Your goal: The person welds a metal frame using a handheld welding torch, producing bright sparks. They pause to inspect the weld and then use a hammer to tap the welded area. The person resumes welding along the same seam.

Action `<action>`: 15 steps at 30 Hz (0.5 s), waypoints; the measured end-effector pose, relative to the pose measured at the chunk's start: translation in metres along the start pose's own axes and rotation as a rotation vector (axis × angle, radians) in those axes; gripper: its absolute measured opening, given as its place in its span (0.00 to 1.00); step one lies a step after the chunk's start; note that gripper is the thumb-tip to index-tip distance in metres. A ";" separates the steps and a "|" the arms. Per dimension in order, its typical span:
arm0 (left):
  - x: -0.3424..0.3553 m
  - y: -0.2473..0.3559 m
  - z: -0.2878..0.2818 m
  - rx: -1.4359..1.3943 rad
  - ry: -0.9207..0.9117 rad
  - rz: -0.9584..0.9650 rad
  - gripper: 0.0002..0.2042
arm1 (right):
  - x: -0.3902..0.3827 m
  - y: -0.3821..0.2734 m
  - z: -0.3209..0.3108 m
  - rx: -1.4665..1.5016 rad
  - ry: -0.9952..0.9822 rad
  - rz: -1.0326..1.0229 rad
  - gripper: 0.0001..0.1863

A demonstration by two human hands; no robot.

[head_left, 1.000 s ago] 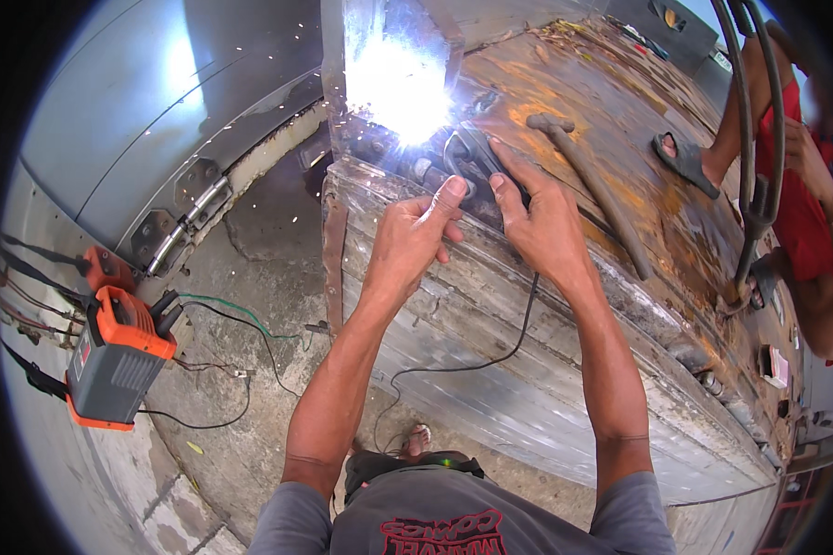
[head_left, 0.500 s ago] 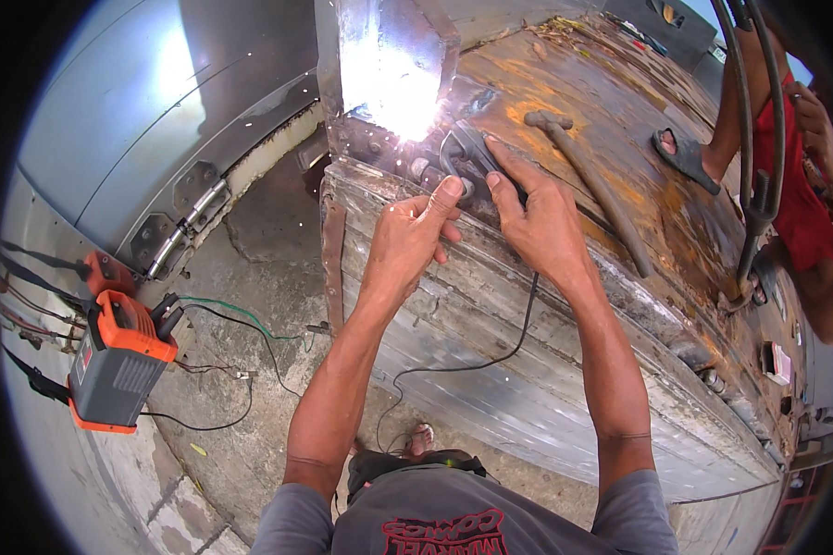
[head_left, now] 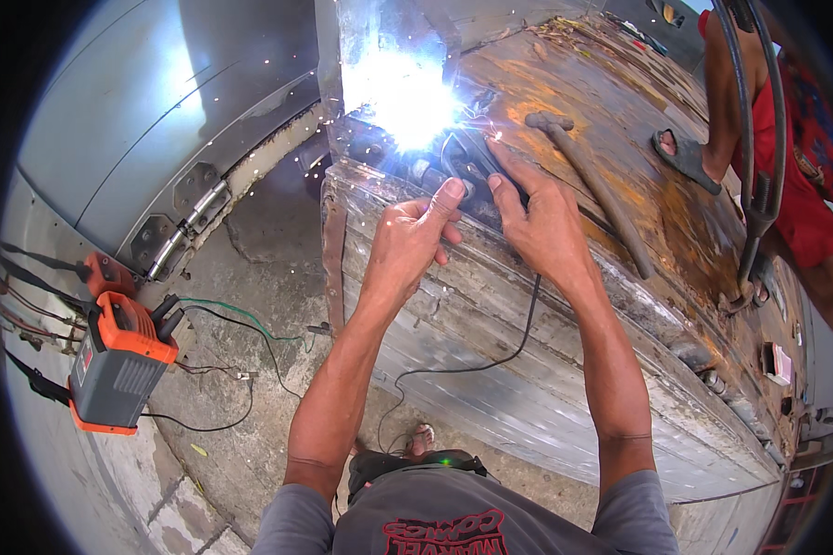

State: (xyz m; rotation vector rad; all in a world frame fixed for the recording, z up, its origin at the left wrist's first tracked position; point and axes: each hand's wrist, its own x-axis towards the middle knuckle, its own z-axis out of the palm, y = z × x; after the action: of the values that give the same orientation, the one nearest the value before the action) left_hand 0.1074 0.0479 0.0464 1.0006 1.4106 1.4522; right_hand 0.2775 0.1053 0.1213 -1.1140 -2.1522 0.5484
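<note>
In my right hand (head_left: 544, 217) is a dark welding electrode holder (head_left: 479, 159), its thin black cable (head_left: 526, 328) hanging down in a loop. A bright arc (head_left: 415, 104) burns just beyond the holder, at the foot of an upright metal post (head_left: 329, 55). Glare hides the weld spot and the electrode's tip. My left hand (head_left: 407, 242) is closed with the thumb up, just left of the holder and beside a round metal fitting (head_left: 428, 174). What its fingers hold, if anything, is hidden.
A hammer (head_left: 588, 190) lies on the rusty metal bed (head_left: 676, 222). An orange-grey welding machine (head_left: 120, 361) stands at lower left near a hinged panel (head_left: 190, 217). Another person's sandalled foot (head_left: 685, 157) and a dark metal bar (head_left: 759, 213) are at right.
The arc has grown brighter and wider, with more sparks flying. Both my hands have stayed nearly in place. The other person at right has shifted.
</note>
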 end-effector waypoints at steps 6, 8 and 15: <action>-0.001 0.001 0.000 -0.033 -0.012 -0.012 0.38 | 0.000 0.002 0.001 -0.012 0.010 -0.002 0.25; -0.001 0.000 0.000 -0.033 -0.013 -0.009 0.38 | 0.000 0.001 0.001 -0.006 0.015 -0.012 0.24; -0.001 0.000 -0.001 -0.069 -0.042 0.000 0.40 | -0.004 0.003 -0.001 0.083 0.068 -0.081 0.24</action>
State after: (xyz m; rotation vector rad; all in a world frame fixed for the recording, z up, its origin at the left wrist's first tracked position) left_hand 0.1063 0.0467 0.0466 0.9816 1.3217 1.4623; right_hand 0.2815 0.1043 0.1185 -0.9822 -2.0876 0.5497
